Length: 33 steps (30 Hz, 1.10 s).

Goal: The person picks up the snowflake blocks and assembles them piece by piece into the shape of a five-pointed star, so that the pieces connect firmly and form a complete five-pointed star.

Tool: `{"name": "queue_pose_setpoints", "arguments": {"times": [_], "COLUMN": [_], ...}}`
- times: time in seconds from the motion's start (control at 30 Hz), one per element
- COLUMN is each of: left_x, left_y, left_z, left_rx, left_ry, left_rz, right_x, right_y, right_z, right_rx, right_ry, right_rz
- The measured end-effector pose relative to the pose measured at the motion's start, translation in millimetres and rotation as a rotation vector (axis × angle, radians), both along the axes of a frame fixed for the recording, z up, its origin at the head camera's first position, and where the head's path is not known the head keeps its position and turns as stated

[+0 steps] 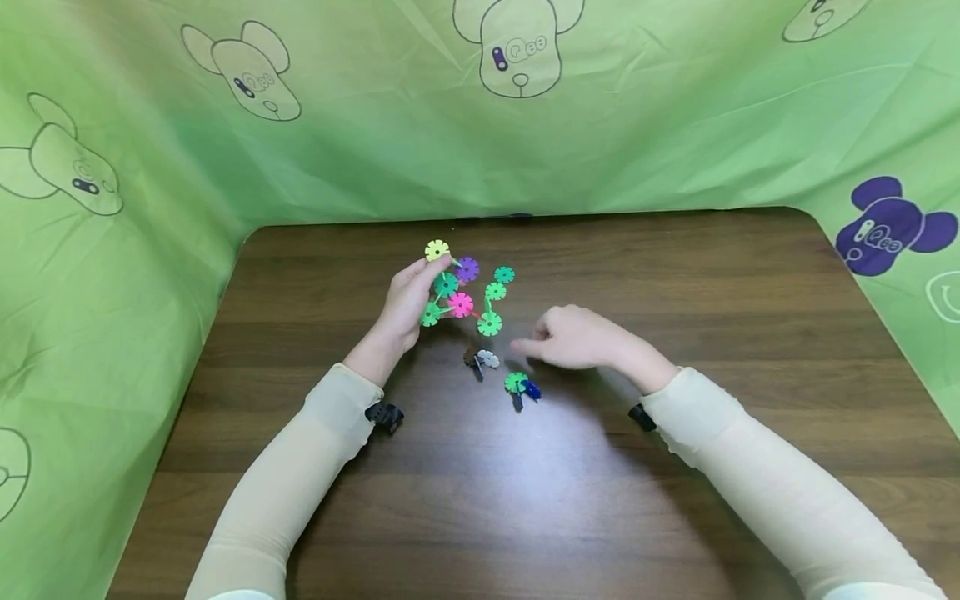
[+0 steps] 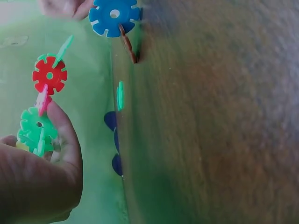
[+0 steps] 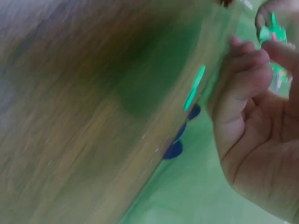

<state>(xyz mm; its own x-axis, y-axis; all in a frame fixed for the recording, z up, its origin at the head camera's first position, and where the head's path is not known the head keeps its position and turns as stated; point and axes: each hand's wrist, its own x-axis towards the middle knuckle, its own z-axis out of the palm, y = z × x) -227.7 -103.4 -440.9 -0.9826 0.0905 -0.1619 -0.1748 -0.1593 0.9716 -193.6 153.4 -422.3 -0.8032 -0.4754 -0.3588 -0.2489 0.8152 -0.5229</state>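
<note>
My left hand [image 1: 408, 302] grips a construction of slotted plastic discs, with the thumb at its upper left end. The construction joins a yellow disc [image 1: 437, 249], a purple disc [image 1: 467, 268], a pink disc [image 1: 461, 305] and several green ones; a red disc [image 2: 50, 75] shows in the left wrist view. My right hand [image 1: 581, 337] hovers right of it, fingers bent and index finger toward the loose pieces, holding nothing. Below lie two small clusters: one with a silver-white disc [image 1: 488, 358], one with a green disc [image 1: 516, 382] and a dark blue disc [image 1: 531, 390].
A single teal disc [image 1: 504, 273] lies on the wooden table [image 1: 675, 517] beyond the construction. In the left wrist view a blue disc [image 2: 114, 16] has a brown disc [image 2: 128, 44] slotted into it. Green printed cloth [image 1: 375, 142] hangs behind the table's far edge.
</note>
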Motion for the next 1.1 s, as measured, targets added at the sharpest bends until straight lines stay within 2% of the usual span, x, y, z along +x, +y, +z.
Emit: {"name": "queue_pose_setpoints", "arguments": {"times": [0.07, 0.13, 0.37, 0.53, 0.7, 0.8, 0.9, 1.1], "left_x": [-0.7, -1.2, -1.4, -0.9, 0.2, 0.8, 1.6, 2.7], "left_y": [0.6, 1.2, 3.2, 5.8, 7.1, 7.2, 7.6, 9.0], "left_z": [-1.6, -3.5, -5.0, -4.4, -2.7, -1.9, -0.9, -0.3], "left_rx": [0.001, -0.006, -0.038, -0.044, -0.065, -0.059, -0.053, -0.044], "left_ry": [-0.008, -0.016, -0.024, -0.032, -0.033, -0.032, -0.029, -0.022], "left_rz": [-0.004, -0.008, -0.024, -0.037, -0.057, -0.065, -0.071, -0.074], "right_x": [4.4, 7.3, 8.9, 6.2, 1.4, -3.4, -9.3, -18.1], "right_y": [-6.3, -12.7, -25.5, -25.7, -17.2, -7.4, 4.8, 21.0], "right_z": [-1.4, -2.5, -7.0, -11.2, -12.0, -10.3, -5.6, 6.6], "right_rx": [0.071, 0.117, 0.194, 0.158, 0.026, -0.071, -0.165, -0.349], "right_ry": [-0.005, -0.017, -0.056, -0.087, -0.182, -0.239, -0.251, -0.120], "right_rz": [0.064, 0.094, 0.129, 0.146, 0.168, 0.110, 0.000, -0.249]}}
